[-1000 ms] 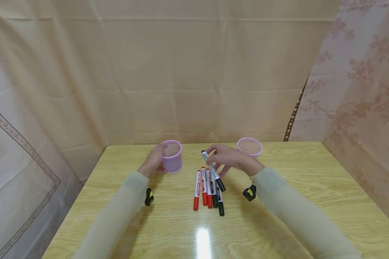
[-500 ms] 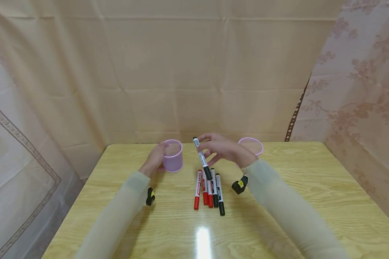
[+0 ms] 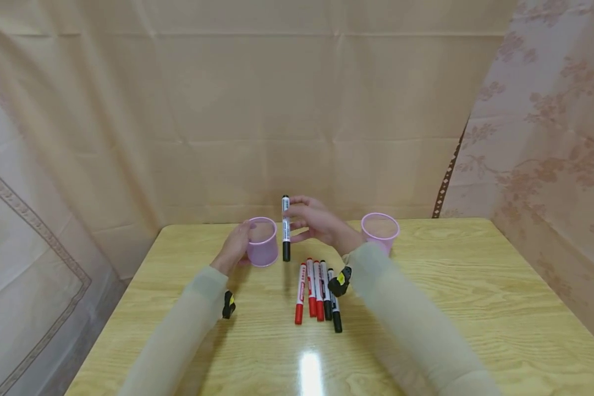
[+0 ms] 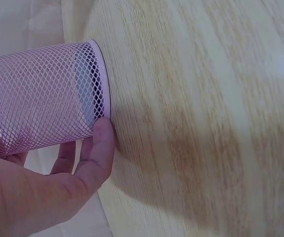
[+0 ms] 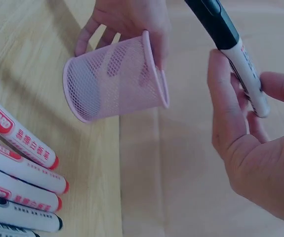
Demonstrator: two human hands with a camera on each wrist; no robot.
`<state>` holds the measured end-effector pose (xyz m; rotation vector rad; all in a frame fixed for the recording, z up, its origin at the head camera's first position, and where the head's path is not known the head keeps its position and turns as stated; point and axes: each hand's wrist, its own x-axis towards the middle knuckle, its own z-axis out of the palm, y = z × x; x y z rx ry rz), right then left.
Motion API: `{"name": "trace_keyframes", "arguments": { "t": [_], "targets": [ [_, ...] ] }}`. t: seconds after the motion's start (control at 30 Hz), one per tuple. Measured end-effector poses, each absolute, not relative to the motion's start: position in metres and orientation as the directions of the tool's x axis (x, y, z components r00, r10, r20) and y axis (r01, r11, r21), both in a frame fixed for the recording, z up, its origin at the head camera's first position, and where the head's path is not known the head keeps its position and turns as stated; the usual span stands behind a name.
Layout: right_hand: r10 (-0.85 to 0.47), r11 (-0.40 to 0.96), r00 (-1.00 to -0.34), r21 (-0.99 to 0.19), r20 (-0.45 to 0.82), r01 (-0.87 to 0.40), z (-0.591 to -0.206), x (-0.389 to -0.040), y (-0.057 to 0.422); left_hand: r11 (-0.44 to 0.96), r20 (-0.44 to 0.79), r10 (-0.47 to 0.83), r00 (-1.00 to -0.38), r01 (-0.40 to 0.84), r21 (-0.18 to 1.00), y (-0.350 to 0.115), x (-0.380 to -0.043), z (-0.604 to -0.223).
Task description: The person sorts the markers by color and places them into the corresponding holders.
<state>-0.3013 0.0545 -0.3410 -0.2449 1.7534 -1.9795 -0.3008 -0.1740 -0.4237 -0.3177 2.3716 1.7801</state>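
Observation:
My left hand (image 3: pixel 235 245) holds the side of a pink mesh pen holder (image 3: pixel 262 254), which stands upright near the table's back edge. In the left wrist view, fingers curve around its mesh wall (image 4: pixel 43 98) and one fingertip lies at the base rim. My right hand (image 3: pixel 322 223) pinches a black whiteboard marker (image 3: pixel 286 228) between thumb and fingers. This marker is nearly vertical, black cap down, in the air just right of the held pen holder. Nothing shows inside that holder in the right wrist view.
Red markers (image 3: pixel 299 313) and black markers (image 3: pixel 336 319) lie side by side mid-table, partly under the right wrist. A second pink mesh pen holder (image 3: pixel 380 228) stands at the back right, partly behind the right forearm. A beige curtain (image 3: pixel 247 121) hangs behind the table (image 3: pixel 450 275).
My right hand has carried the black marker up and left from above the other markers to beside the left pen holder, turning it from slanted to upright. The left hand stays in place.

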Motion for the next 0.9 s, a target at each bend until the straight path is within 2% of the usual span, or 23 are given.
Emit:
{"name": "trace_keyframes", "arguments": {
  "t": [0.5,0.9],
  "targets": [
    [-0.322,-0.187,-0.939,-0.964,-0.120,0.187,-0.353,-0.315,0.023,0.287,-0.261,-0.081,-0.962,-0.273,0.918,-0.181,-0.299,-0.419],
    [-0.185,-0.209,-0.982,-0.978,0.040,-0.001,-0.353,-0.322,0.005,0.289,-0.259,-0.085,-0.962,-0.273,0.917,-0.183,-0.299,-0.420]
  ]
}}
